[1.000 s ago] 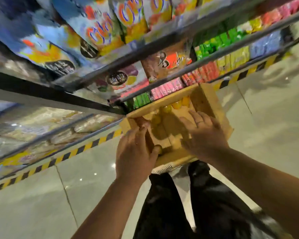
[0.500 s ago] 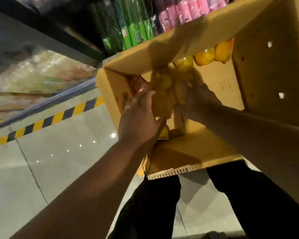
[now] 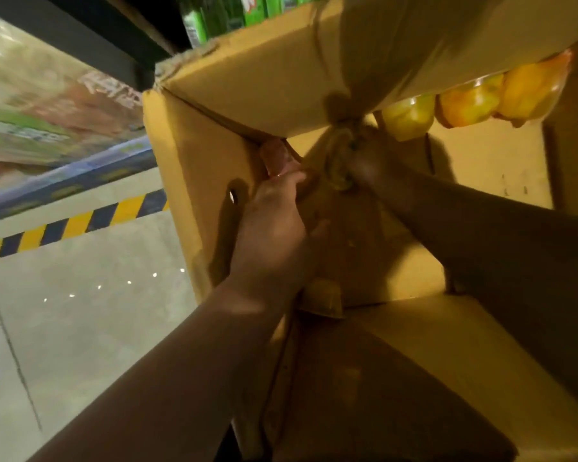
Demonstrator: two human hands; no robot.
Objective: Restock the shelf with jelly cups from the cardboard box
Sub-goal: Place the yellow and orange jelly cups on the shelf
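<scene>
Lying just past left fingers [image 3: 291, 180] is a jelly cup [image 3: 276, 155].

1. The cardboard box [image 3: 247, 78] is seen as matt brown card, rough along its frayed edge.
2. The jelly cups [image 3: 464, 105] are formed of glossy, translucent plastic.
3. The floor [image 3: 80, 311] is finished smooth and shiny.

Our left forearm [image 3: 181, 361] comes in from 7 o'clock. Our left hand [image 3: 274, 221] sits near centre with its back toward us, fingers reaching toward 12 o'clock and thumb [image 3: 317, 228] spread toward 3. Our right forearm [image 3: 481, 235] enters from 4 o'clock. Our right hand [image 3: 364, 161], at 1 o'clock from the left, is too blurred to read its grip.
</scene>
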